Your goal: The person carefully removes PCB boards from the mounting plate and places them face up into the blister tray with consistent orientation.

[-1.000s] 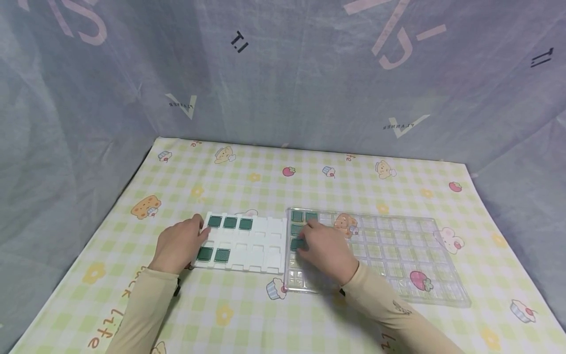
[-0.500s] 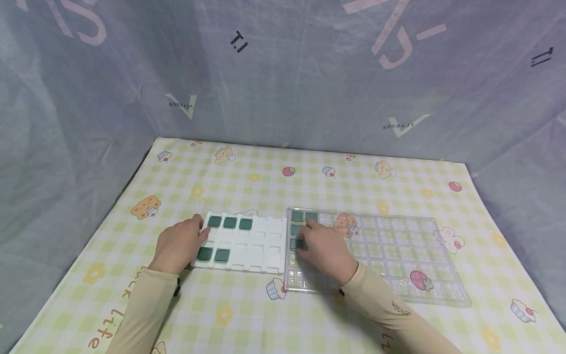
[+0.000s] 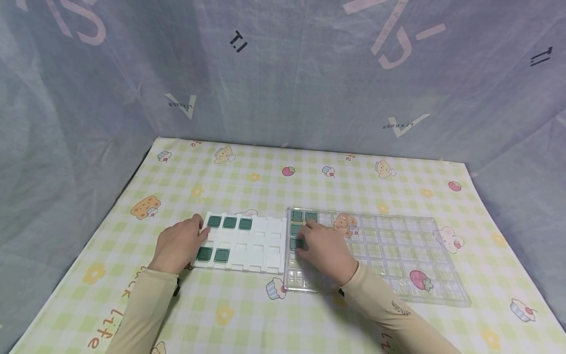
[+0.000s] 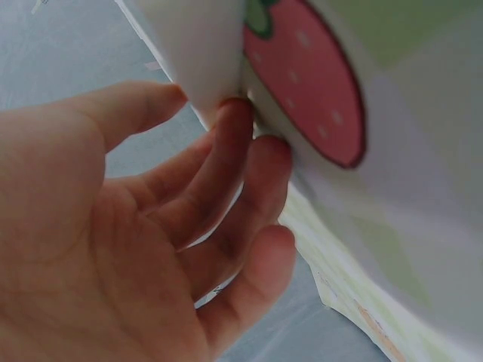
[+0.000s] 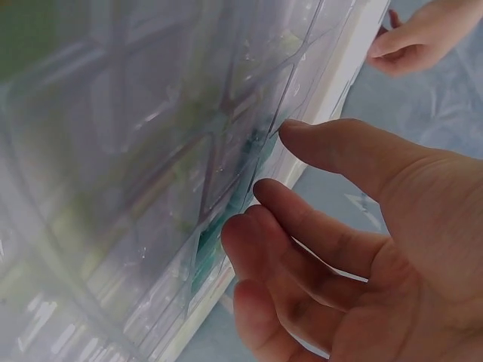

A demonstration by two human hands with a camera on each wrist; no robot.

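A white compartment tray [image 3: 247, 246] lies left of centre with several green square chips [image 3: 222, 255] in its two rows. At its left edge, my left hand [image 3: 177, 246] grips the rim, thumb over the top; in the left wrist view the curved fingers [image 4: 268, 158] meet the edge. Beside it lies a clear plastic tray [image 3: 393, 260] with several green chips at its left end. My right hand [image 3: 329, 248] is over that end, fingertips right at the chip [image 3: 295, 244] in the first column. The right wrist view shows thumb and index finger apart beside green chips [image 5: 215, 241].
Both trays lie side by side on a checked tablecloth [image 3: 247, 314] printed with cartoons. Many transparent compartments extend right under and past my right forearm [image 3: 393, 314]. Grey-blue fabric [image 3: 283, 73] hangs behind and at both sides of the table.
The chip by my right fingertips went from plain green to showing a dotted pattern, seated in its compartment. Both hands and both trays stay in place.
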